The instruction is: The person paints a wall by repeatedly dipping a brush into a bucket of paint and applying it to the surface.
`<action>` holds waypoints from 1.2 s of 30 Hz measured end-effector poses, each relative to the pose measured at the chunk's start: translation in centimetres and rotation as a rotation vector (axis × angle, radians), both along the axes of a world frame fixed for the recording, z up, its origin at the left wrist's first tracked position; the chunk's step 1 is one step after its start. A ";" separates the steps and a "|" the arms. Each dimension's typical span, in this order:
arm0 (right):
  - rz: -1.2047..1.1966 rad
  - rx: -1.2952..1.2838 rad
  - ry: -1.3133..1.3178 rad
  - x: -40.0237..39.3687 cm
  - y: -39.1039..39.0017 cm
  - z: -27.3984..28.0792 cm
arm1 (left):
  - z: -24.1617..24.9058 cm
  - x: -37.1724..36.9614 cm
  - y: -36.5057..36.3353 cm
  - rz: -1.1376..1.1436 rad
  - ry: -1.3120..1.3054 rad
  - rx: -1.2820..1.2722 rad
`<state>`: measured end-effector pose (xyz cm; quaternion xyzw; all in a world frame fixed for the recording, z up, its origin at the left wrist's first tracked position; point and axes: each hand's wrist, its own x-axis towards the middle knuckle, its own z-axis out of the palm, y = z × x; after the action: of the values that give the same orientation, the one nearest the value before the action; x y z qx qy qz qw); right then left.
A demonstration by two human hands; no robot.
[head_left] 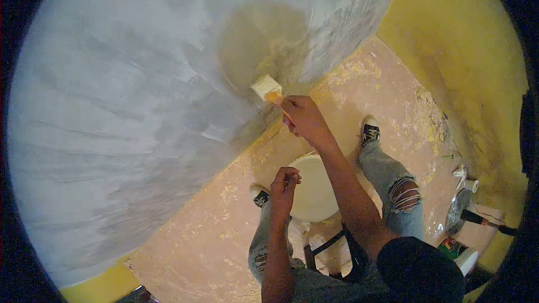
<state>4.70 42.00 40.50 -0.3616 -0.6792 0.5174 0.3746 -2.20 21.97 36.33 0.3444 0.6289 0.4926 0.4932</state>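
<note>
My right hand (pixel 306 118) is closed around the handle of a wide paintbrush (pixel 267 87). Pale paint coats the brush head, which is at the lower part of the grey-white wall (pixel 140 95), just below a round shadow. Between my knees stands a round, pale bucket (pixel 314 193), partly covered by my right forearm. My left hand (pixel 284 184) hangs over the left side of the bucket in this view, fingers curled in and nothing visible in them.
The pinkish floor (pixel 208 241) carries yellow paint marks. A yellow wall (pixel 455 50) rises on the right. Along its foot lie a black-handled tool (pixel 477 219), a white roll (pixel 471 185), clear plastic (pixel 458 207) and a tub (pixel 463 258). Under me is a dark-framed stool (pixel 325 247).
</note>
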 end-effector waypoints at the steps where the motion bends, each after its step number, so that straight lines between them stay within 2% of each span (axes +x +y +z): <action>1: -0.055 -0.224 0.008 0.5 -0.8 1.3 | 0.3 0.0 0.0 0.007 0.002 -0.006; 2: -0.110 -0.447 0.016 0.8 -1.4 1.9 | 0.5 0.0 0.0 0.013 0.004 -0.012; 3: -0.113 -0.447 0.018 0.6 -1.7 1.0 | 0.4 0.0 0.0 0.009 0.006 -0.011; 5: -0.089 -0.555 0.255 -0.5 -1.9 -3.6 | -0.1 0.1 0.0 0.020 -0.026 -0.016; 9: -0.022 -0.643 0.357 -3.1 -1.7 -15.1 | 0.3 0.4 0.2 -0.018 0.036 -0.058; 12: 0.049 -0.517 0.313 -4.9 -1.2 -23.0 | 0.3 0.5 0.5 -0.055 0.049 -0.076; 14: -0.018 -0.214 0.175 -5.3 -0.8 -28.1 | 0.0 0.6 0.8 -0.037 0.055 -0.116; 15: -0.017 -0.220 0.176 -5.0 -1.1 -29.3 | 0.0 0.7 0.9 -0.035 0.055 -0.121; 17: 0.007 -0.643 0.045 -3.8 -1.8 -30.5 | 0.1 1.1 1.1 -0.043 0.012 -0.080; 18: 0.005 -0.642 0.049 -3.3 -1.9 -30.3 | -0.1 1.2 1.1 -0.046 0.014 -0.079; 20: 0.049 0.208 -0.848 -3.1 -2.0 -29.9 | -0.8 1.1 0.9 -0.056 0.003 -0.090; 21: 0.051 0.212 -0.844 -3.6 -1.8 -30.4 | -0.5 1.0 1.0 -0.052 0.006 -0.088; 23: -0.108 0.057 -0.868 -4.6 -0.4 -31.6 | 0.3 0.9 1.2 -0.067 0.051 -0.106; 24: -0.103 0.066 -0.871 -4.7 0.7 -30.5 | -0.1 0.9 1.0 -0.059 0.048 -0.101; 26: -0.050 0.379 -0.965 -4.4 3.0 -25.3 | -1.3 0.7 0.7 -0.054 0.029 -0.079; 28: -0.164 0.004 -0.362 -1.7 3.3 -16.0 | -1.1 0.5 0.8 -0.040 0.011 -0.041; 30: -0.148 -0.497 0.011 0.6 2.4 -4.4 | -1.0 0.8 0.2 -0.032 -0.014 -0.022; 31: -0.147 -0.492 0.008 1.4 2.0 -0.9 | -1.0 0.7 0.1 -0.032 0.002 -0.039; 33: -0.191 -0.626 0.240 2.4 1.0 3.7 | -1.0 0.4 0.2 -0.031 0.018 -0.042; 34: -0.187 -0.617 0.239 2.4 0.8 4.0 | -1.1 0.3 0.1 -0.040 0.035 -0.018; 36: -0.180 -0.538 0.439 2.1 0.7 3.9 | -1.1 0.2 -0.2 -0.049 0.051 0.010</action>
<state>6.85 42.69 44.43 -0.3861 -0.3872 0.7080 0.4470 -2.00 21.81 35.23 0.3747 0.6301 0.4746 0.4872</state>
